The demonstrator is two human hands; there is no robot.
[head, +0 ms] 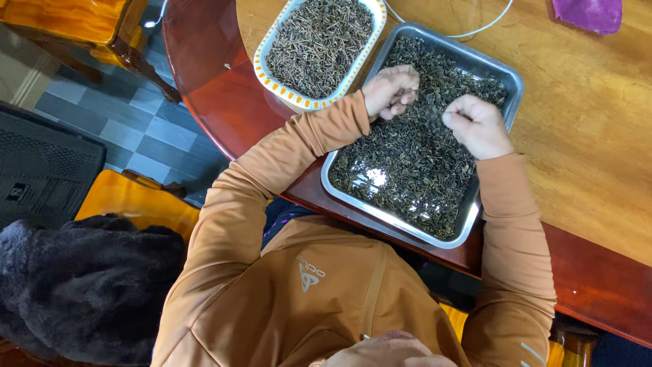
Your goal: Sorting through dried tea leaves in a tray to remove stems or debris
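Seen from the head camera, a steel tray (pixel 511 80) sits at the near edge of a round wooden table (pixel 598 136), its floor covered with dark dried tea leaves (pixel 414 163). Both hands work inside it.

The left hand (pixel 391 90) rests over the tray's far left corner, fingers curled together with the tips pinched — whether a stem is caught between them is too small to tell. The right hand (pixel 477 124) lies to the right of it over the middle of the tray, knuckles up, fingers bunched into a loose fist on the leaves; what it grips, if anything, cannot be told. Both forearms in orange sleeves (pixel 285 156) cross the tray's near rim, which likely steadies the wrists for fine picking.

Just left of the tray and touching its rim stands a white dish with an orange-dotted edge (pixel 261 64), holding lighter, stick-like bits (pixel 319 41) — set within easy reach of the left hand, it seems. Beyond the tray lies a thin white cord (pixel 475 30), and farther right a purple cloth (pixel 587 13). Left of the tray, off the table, is a dark fuzzy garment (pixel 81 285) on a yellow seat (pixel 136 200).
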